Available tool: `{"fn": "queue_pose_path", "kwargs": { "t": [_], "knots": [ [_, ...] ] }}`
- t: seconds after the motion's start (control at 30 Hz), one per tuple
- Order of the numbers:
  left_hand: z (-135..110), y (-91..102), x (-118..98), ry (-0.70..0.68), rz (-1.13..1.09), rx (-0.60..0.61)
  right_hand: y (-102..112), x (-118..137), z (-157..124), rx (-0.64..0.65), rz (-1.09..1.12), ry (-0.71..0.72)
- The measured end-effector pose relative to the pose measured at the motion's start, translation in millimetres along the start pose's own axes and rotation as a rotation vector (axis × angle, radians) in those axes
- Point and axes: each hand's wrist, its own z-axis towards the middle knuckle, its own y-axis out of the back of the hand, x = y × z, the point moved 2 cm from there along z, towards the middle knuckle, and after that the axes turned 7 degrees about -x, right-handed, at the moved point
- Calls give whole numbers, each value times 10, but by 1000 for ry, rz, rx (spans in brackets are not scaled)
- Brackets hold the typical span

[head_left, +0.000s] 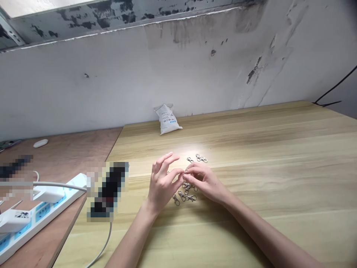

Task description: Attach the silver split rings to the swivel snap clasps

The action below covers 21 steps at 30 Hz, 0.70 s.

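Note:
My left hand (164, 180) and my right hand (205, 180) meet fingertip to fingertip over the table. Between their thumbs and forefingers is a small shiny metal piece (185, 172), mostly hidden, its exact shape too small to tell. The other fingers of my left hand are raised and spread. Silvery swivel lobster clasps lie below the hands: one clasp (191, 198) on the right, another clasp (176, 200) on the left, with several between, partly covered. Beyond my right hand are a clasp (190, 159) and a small group of clasps (201, 158).
A white plastic packet (169, 121) with a printed label stands near the wall on the wooden table (264, 149). To the left are a blurred-out dark device (108, 190) with a cable (107, 242), and a power strip (41, 216) with plugs on a brown board (92, 149).

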Motion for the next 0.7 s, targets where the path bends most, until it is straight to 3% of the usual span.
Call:
{"fn": "queue_pose_path", "kwargs": {
  "t": [0.23, 0.4, 0.53, 0.7],
  "knots": [
    [12, 5, 7, 66, -75, 3, 43, 12, -19, 16, -148, 152],
    [13, -4, 33, 5, 12, 23, 114, -104, 17, -73, -467, 364],
    [-20, -34, 58, 32, 45, 111, 184, -59, 24, -190, -775, 524],
    [-61, -78, 75, 91, 30, 248, 127, 106, -33, -276, -942, 689]
  ]
}}
